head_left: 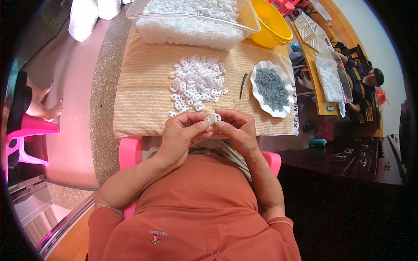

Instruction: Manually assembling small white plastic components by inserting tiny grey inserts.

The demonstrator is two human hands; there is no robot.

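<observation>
My left hand [185, 132] and my right hand [238, 129] are close together at the near edge of the cloth-covered table. Between my right thumb and fingers is a small white plastic oval piece with two holes [217, 117], held upright. My left thumb and forefinger are pinched just beside it, and what they hold is too small to make out. A loose pile of the same white two-holed pieces [197, 82] lies beyond my hands. To the right, a white scalloped dish [284, 112] holds many tiny grey parts, their kind unclear.
A clear plastic bin [250, 21] full of white pieces stands at the back, beside a yellow basin [278, 32]. A thin dark strip [243, 85] lies left of the dish. Another person [363, 82] sits at a table on the right; bare legs [41, 98] show at far left.
</observation>
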